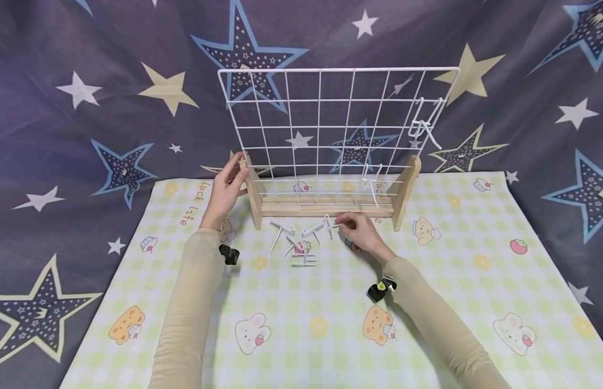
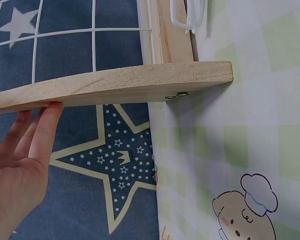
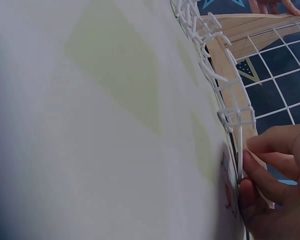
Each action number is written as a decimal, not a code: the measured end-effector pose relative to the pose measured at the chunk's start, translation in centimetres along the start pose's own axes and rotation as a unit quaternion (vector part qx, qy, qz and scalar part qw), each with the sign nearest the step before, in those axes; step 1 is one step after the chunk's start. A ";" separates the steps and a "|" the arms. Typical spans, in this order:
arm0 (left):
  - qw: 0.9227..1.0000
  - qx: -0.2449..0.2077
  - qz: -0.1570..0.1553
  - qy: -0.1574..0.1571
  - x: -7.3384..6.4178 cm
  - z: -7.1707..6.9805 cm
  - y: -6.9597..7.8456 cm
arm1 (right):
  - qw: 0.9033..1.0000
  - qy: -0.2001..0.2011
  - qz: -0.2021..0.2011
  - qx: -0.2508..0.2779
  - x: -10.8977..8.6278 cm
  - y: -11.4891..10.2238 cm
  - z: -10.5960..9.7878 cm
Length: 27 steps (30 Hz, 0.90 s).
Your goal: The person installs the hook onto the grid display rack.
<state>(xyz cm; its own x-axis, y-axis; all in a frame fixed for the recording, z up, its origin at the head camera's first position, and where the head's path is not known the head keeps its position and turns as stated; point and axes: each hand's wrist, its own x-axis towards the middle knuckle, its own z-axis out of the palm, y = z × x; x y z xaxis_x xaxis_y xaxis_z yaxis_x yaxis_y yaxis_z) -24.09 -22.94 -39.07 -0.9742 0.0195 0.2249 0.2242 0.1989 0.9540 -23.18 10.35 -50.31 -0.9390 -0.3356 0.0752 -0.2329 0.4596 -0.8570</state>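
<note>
A white wire grid (image 1: 319, 100) stands upright in a wooden base with two side posts. My left hand (image 1: 225, 192) is at the left post (image 1: 254, 197); in the left wrist view its straight fingers (image 2: 42, 132) touch the outer face of the wood. With thumb and fingertips, my right hand (image 1: 363, 233) pinches the thin rod of a white wire hook (image 1: 328, 226) just in front of the base. That hook's squared frame (image 3: 237, 117) points away from my fingers in the right wrist view. Several similar white hooks (image 1: 283, 228) lie loose to its left.
Two white hooks hang on the grid, one at the upper right (image 1: 420, 127) and one lower down (image 1: 372, 183). A checked cloth (image 1: 301, 302) with cartoon prints covers the table. Behind the rack hangs a dark curtain (image 1: 175, 48) with stars.
</note>
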 end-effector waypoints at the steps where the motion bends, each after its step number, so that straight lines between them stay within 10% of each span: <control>1: 1.000 0.001 0.001 0.000 0.0 0.0 0.0 | 1.000 -0.001 -0.001 -0.002 -0.1 0.0 -0.1; 27: 1.000 -0.009 0.000 0.000 -0.1 -0.1 0.1 | 0.998 -0.005 -0.022 -0.066 -0.7 0.8 -0.9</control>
<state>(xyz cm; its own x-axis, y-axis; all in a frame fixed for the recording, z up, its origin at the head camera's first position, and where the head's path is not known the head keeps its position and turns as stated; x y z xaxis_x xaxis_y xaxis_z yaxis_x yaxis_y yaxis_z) -24.02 -22.99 -38.99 -0.9740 0.0190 0.2258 0.2255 0.1804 0.9574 -22.95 11.67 -50.63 -0.9245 -0.3659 0.1066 -0.3065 0.5478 -0.7785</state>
